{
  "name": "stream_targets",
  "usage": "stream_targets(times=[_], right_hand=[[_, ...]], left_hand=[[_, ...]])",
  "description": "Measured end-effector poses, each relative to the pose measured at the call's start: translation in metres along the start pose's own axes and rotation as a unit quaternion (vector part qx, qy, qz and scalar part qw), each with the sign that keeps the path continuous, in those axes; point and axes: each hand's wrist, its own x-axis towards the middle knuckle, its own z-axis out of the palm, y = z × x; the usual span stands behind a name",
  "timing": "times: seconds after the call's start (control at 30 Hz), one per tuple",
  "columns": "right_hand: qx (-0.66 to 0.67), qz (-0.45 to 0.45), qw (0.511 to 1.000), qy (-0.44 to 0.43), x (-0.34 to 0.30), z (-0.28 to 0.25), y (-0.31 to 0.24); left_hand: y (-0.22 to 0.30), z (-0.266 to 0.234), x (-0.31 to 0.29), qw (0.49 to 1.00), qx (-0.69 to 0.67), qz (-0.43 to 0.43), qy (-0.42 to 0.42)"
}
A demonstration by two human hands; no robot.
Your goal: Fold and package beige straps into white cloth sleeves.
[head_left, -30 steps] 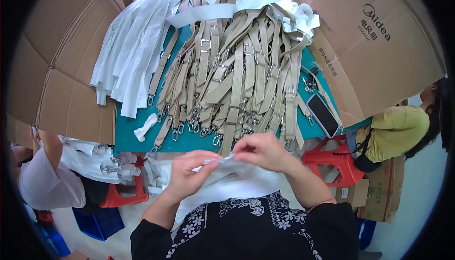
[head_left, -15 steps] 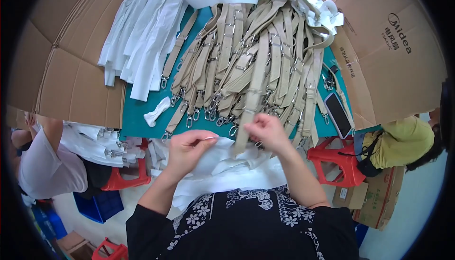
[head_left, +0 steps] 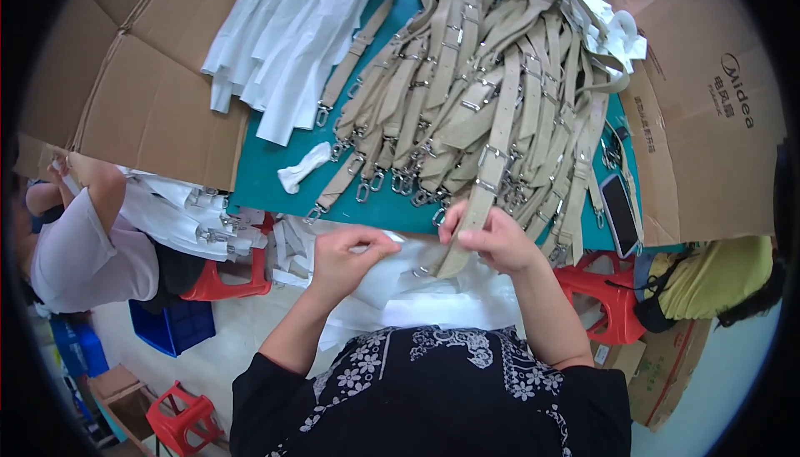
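My right hand (head_left: 498, 239) is closed around the lower part of a beige strap (head_left: 502, 124) with a metal buckle, which runs up over the pile. The strap's end hangs below the fingers, beside a metal clasp. My left hand (head_left: 354, 259) is pinched on the edge of a thin white sleeve (head_left: 385, 278), apart from the strap. More white material (head_left: 433, 311) lies across my lap. Above the hands, a heap of beige straps (head_left: 417, 74) with metal clips at their ends covers the green table (head_left: 271, 182).
White sleeves (head_left: 287, 49) are stacked at the table's far left, near a knotted white piece (head_left: 302, 167). A phone (head_left: 619, 215) lies at the right edge. Cardboard boxes (head_left: 158, 99) flank the table. People sit on both sides on red stools (head_left: 604, 294).
My right hand has changed its grip on the strap, whose end now tilts down to the left. My left hand keeps its pinch on the white sleeve. The view has shifted slightly.
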Motion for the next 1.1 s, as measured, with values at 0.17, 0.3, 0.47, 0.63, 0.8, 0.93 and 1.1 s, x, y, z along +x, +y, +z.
stream_targets(times=[0.17, 0.3, 0.47, 0.63, 0.8, 0.93, 1.1], right_hand=[[-0.05, 0.028, 0.997, 0.059, -0.007, -0.009, 0.005], [-0.026, -0.002, 0.998, 0.064, -0.002, -0.007, 0.002], [-0.039, 0.006, 0.998, 0.045, -0.001, -0.012, 0.001], [-0.094, 0.006, 0.994, 0.054, -0.006, -0.018, 0.006], [-0.083, 0.013, 0.995, 0.051, -0.001, -0.015, 0.013], [-0.079, 0.018, 0.996, 0.045, 0.003, -0.014, 0.017], [-0.077, 0.015, 0.995, 0.056, 0.001, -0.013, 0.018]], left_hand=[[-0.024, -0.038, 0.048, 0.929, 0.306, 0.103, 0.182], [-0.077, -0.078, 0.054, 0.865, 0.48, 0.11, 0.097], [-0.037, -0.073, 0.052, 0.856, 0.471, 0.119, 0.175], [-0.065, -0.081, -0.035, 0.863, 0.424, -0.239, 0.137], [-0.111, -0.091, -0.131, 0.916, 0.058, -0.343, -0.197], [-0.085, -0.066, -0.148, 0.896, 0.374, -0.003, -0.24], [-0.088, -0.076, -0.164, 0.858, 0.408, 0.141, -0.279]])
